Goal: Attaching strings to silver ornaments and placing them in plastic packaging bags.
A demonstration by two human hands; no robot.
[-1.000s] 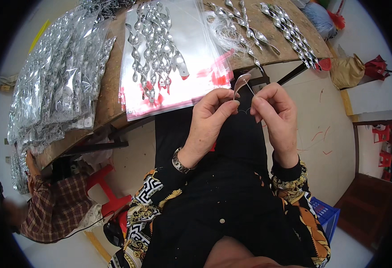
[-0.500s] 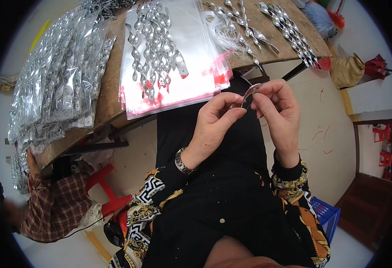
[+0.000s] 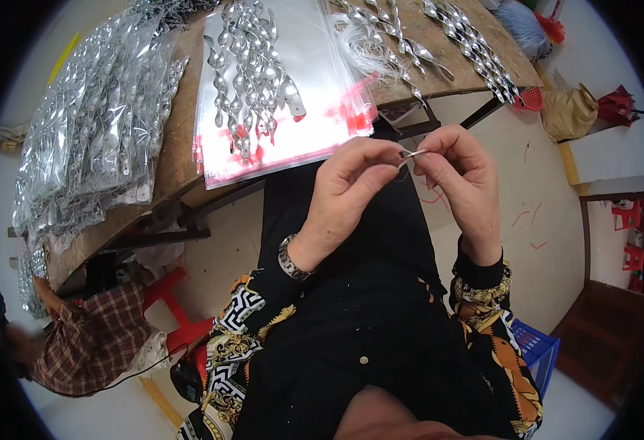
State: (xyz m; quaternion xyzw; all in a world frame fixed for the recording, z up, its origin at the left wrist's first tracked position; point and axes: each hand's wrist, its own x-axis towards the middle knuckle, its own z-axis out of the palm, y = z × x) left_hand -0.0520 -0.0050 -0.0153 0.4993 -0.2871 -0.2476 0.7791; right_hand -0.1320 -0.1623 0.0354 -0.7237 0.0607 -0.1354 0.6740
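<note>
In front of my lap both hands meet at a thin, shiny metal strip (image 3: 411,155), seen nearly edge-on. My left hand (image 3: 342,192) pinches one end between thumb and fingers. The other end is gripped by the fingertips of my right hand (image 3: 466,185). Most of the strip is hidden by the fingers. Beyond them, several twisted silver strips (image 3: 250,70) lie on a stack of clear plastic bags (image 3: 315,81) with red edges. A tangle of clear line (image 3: 362,48) sits right of the bags, beside more twisted strips (image 3: 410,48).
Bagged silver spirals (image 3: 102,125) are heaped on the left of the wooden table (image 3: 183,139). Another row of spirals (image 3: 476,55) lies at its right end, near a red basket (image 3: 530,99). A person in a checked shirt (image 3: 98,334) is at lower left by a red stool (image 3: 172,304).
The strip has turned from a slanted, raised position to nearly level and edge-on. Both hands have shifted their fingertips around it, and my left hand has moved slightly left.
</note>
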